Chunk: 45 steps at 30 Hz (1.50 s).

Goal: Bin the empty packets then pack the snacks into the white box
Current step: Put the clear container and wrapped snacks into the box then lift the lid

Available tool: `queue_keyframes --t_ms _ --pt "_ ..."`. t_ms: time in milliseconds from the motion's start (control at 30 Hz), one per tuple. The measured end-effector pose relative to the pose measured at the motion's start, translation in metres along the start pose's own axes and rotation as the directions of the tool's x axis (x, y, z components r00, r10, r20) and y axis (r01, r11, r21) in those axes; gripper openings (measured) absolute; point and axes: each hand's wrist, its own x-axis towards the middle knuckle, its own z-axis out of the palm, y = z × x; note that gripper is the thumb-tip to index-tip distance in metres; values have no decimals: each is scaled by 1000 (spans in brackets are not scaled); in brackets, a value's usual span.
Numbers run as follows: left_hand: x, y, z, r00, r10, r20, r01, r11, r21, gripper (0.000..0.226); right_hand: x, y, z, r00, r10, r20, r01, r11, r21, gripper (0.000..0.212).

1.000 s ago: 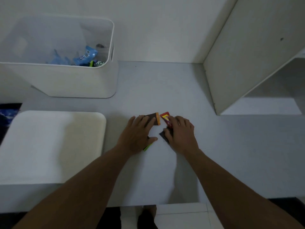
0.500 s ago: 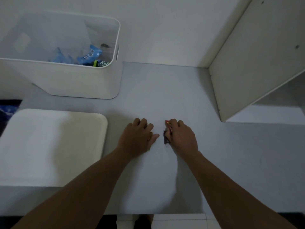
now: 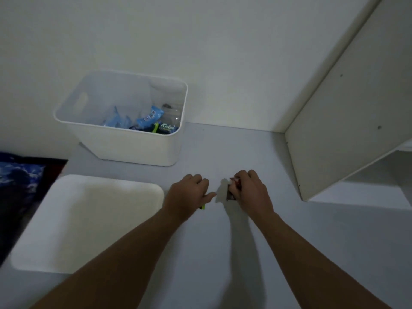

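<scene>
My left hand (image 3: 189,192) has its fingers curled over a small snack packet on the grey table; only a green end (image 3: 202,206) sticks out under the palm. My right hand (image 3: 250,192) grips a red and dark snack packet (image 3: 233,190) just to the right. The two hands lie a short gap apart. A white box (image 3: 124,146) stands at the back left with blue and green packets (image 3: 149,118) inside. A flat white lid (image 3: 89,221) lies at the near left.
A white cabinet panel (image 3: 347,121) leans in from the right, with a shelf opening under it. Dark blue patterned cloth (image 3: 20,175) shows beyond the table's left edge. The wall runs behind the box.
Both hands have closed over the packets that lay flat under the fingers a second ago. The orange-ended packet is now hidden under my left hand. The view has tilted upward.
</scene>
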Motion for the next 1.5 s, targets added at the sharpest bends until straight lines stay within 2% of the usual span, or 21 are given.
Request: queue_keyframes --t_ms 200,300,433,600,700,767,800,867,967,1033,1133,1233,1367,1500 --pt "71 -74 -107 973 -189 -133 180 981 -75 35 66 -98 -58 988 -58 -143 85 978 189 20" --pt "101 -117 -150 945 -279 -172 270 960 -72 32 96 -150 -70 975 -108 -194 148 967 208 22" --pt "121 -166 -178 909 -374 -185 366 927 -78 32 134 -209 -63 980 -105 -169 140 967 211 22" --pt "130 -209 -181 885 -430 -180 416 903 -112 34 164 -251 -33 989 -83 -125 111 965 239 20" --pt "133 -220 -175 884 -439 -163 420 897 -139 35 169 -257 -22 995 -81 -58 93 959 269 23" --pt "138 -222 -170 889 -441 -126 419 892 -168 35 170 -253 -22 995 -74 -67 90 956 280 28" --pt "139 -221 -167 892 -438 -110 415 891 -183 35 170 -247 -23 994 -70 -87 89 964 251 29" --pt "145 -216 -160 902 -423 -85 398 893 -211 35 173 -233 -28 993 -77 -87 84 993 80 33" --pt "149 -201 -141 919 -395 1 388 901 -192 39 171 -213 -34 996 -28 85 40 989 -141 41" --pt "150 -193 -128 922 -372 107 386 908 -164 50 166 -205 -35 984 3 178 23 989 -144 51" --pt "146 -188 -112 924 -330 193 356 927 -118 69 159 -202 -34 976 -1 218 28 992 -121 57" --pt "139 -188 -110 940 -294 171 312 946 -91 69 155 -200 -34 971 8 240 17 994 -105 58" --pt "117 -186 -125 968 -225 111 235 969 -80 54 144 -197 -35 969 2 247 12 998 -54 57" --pt "81 -182 -154 950 -301 87 304 952 -25 46 120 -201 -38 978 -24 208 43 995 -87 45"
